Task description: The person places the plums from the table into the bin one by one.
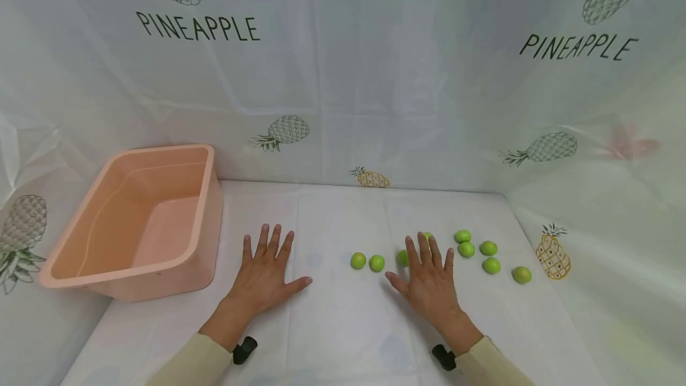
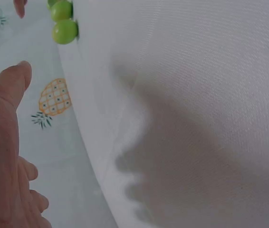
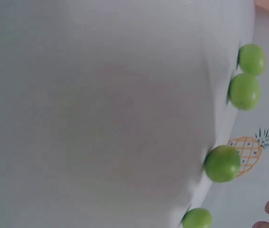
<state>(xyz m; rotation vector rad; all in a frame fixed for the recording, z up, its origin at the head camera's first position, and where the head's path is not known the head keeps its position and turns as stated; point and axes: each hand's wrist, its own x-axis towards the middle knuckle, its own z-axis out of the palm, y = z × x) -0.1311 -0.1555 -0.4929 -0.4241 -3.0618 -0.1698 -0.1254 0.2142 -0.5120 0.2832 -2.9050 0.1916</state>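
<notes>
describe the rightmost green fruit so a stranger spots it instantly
In the head view, start at the peach tub on the left and cross the white tabletop past the right hand. To its right lie green fruits; pick the lone fruit nearest the rightmost orange pineapple print. It sits apart, furthest right, and looks duller than its neighbours.

L hand [image 2: 1,142] at L edge, R hand [image 2: 20,6] tip nr grn fruits [image 2: 65,31] on wht cloth [image 2: 229,57]; hands apart

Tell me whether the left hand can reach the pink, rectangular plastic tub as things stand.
Likely yes: the left hand, fingers spread and holding nothing, is just right of the tub, and only white tablecloth shows between them.
</notes>
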